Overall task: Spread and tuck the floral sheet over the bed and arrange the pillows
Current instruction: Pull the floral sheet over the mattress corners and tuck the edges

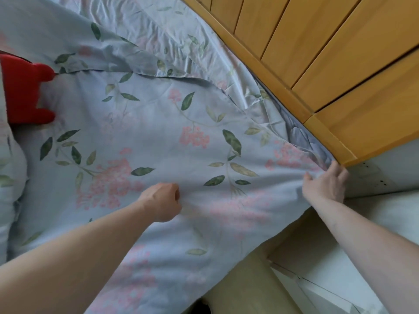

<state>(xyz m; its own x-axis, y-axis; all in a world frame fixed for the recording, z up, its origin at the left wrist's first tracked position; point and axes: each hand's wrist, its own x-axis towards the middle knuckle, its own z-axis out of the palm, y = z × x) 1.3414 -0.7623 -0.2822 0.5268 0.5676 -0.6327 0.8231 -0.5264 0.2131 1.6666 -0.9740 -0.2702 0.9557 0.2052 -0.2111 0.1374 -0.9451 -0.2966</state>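
Observation:
The pale blue floral sheet [145, 123] with pink blossoms and green leaves covers the bed across most of the view. My left hand [162, 201] is a fist bunching the sheet near the bed's near edge. My right hand [326, 184] grips the sheet's corner at the mattress corner, right beside the wooden headboard [317, 53]. Folds and a turned-over layer of sheet lie along the headboard side. A pillow in matching floral fabric [9, 168] shows at the left edge.
A red plush item [25, 94] lies on the bed at the left. A white wall and white furniture [385, 177] stand to the right of the bed corner. Tan floor [244, 279] shows below the sheet's hanging edge.

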